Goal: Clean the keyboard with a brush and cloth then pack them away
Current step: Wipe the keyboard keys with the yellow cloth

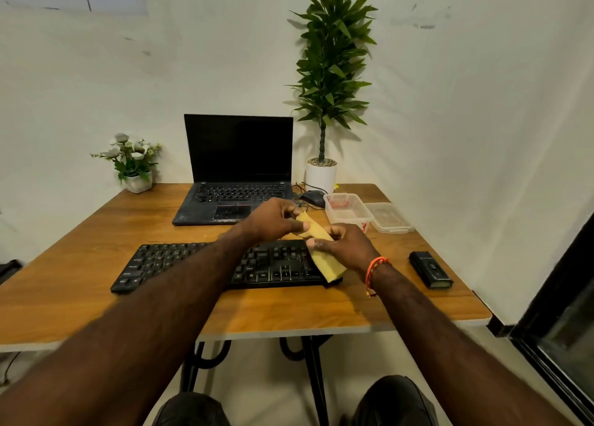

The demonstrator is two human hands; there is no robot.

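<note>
Centrally in frame: yellow cloth (324, 248), soft, folded into a long narrow strip, held above right end of keyboard (205, 264). Left hand (273, 219) pinching upper end of strip between thumb and fingertips; right hand (347, 248) closed around its middle, lower end hanging loose over keyboard's right edge. Orange thread bracelet (374, 271) on right wrist.

Keyboard black plastic, flat, rectangular, lying slightly skewed at mid-frame on wooden table (80, 297); grain visible, pale edge band, corners rounded. Black brush (430, 269), blocky, resting at right of frame, apart from keyboard and near table's right edge.

Behind hands: open black laptop (238, 168), screen dark, dusty palm rest. Right of it a dark mouse (313, 198) with cable, then clear plastic container (348, 211) holding something red, its clear lid (389, 217) lying just beside it. White pot with tall leafy plant (331, 65) at upper centre; small white pot of pale flowers (133, 162) at left rear corner.

Left half of table bare in front of and beside keyboard. Front strip bare along near edge. Dark window frame (553, 313) close at lower right. Black metal table legs (308, 361) and knees at bottom of frame.
</note>
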